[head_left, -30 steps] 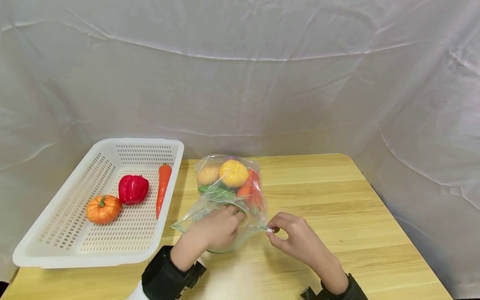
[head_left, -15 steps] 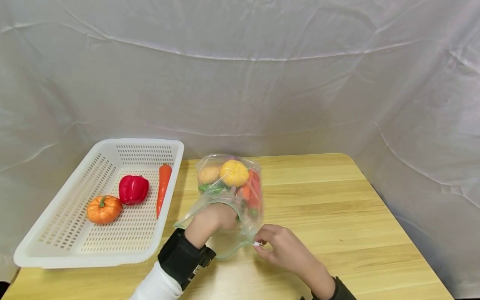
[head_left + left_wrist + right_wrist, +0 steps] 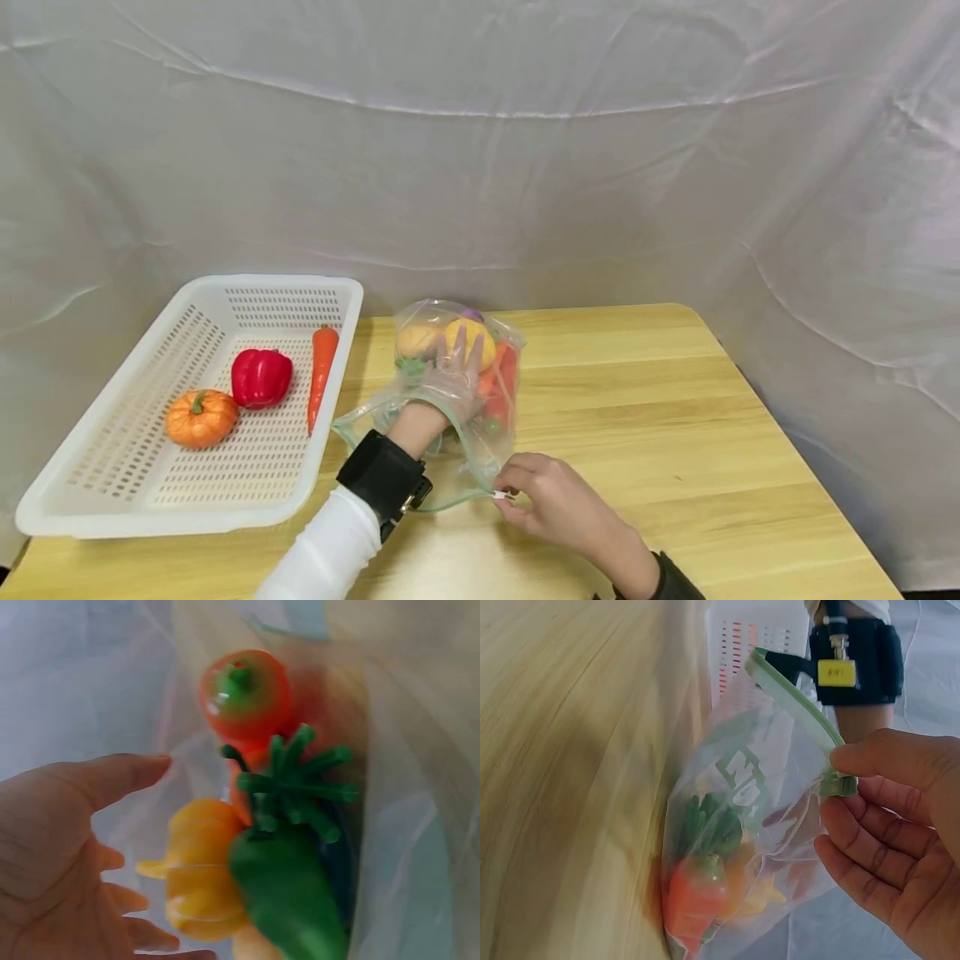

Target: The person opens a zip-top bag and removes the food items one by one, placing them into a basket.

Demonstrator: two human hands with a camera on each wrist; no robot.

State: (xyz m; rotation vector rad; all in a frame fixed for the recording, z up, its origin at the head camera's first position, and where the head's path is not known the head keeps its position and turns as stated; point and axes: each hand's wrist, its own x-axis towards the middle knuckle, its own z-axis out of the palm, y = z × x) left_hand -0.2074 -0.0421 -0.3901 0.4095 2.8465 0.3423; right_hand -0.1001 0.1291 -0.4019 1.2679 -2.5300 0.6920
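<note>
A clear zip bag (image 3: 474, 467) with a pale green rim lies on the table, its mouth facing the person and several toy vegetables inside. Through that mouth my left hand (image 3: 452, 385) reaches in, fingers spread over a yellow pumpkin (image 3: 202, 874). Beside the pumpkin in the left wrist view are a green pepper (image 3: 289, 889), a stubby green bunch of stems (image 3: 296, 784) and an orange-red vegetable (image 3: 244, 697) with a green top. My right hand (image 3: 558, 504) pinches the right end of the bag's rim at the white slider (image 3: 501, 495).
To the left stands a white perforated basket (image 3: 56, 500) holding an orange pumpkin (image 3: 201, 418), a red bell pepper (image 3: 261, 377) and a carrot (image 3: 322, 375). A wooden table (image 3: 637, 400) carries everything, with a grey cloth (image 3: 480, 167) hanging behind it.
My left hand has pushed deeper into the bag, and its fingers have gone from curled to spread. My right hand has drawn the rim's end left and toward the person.
</note>
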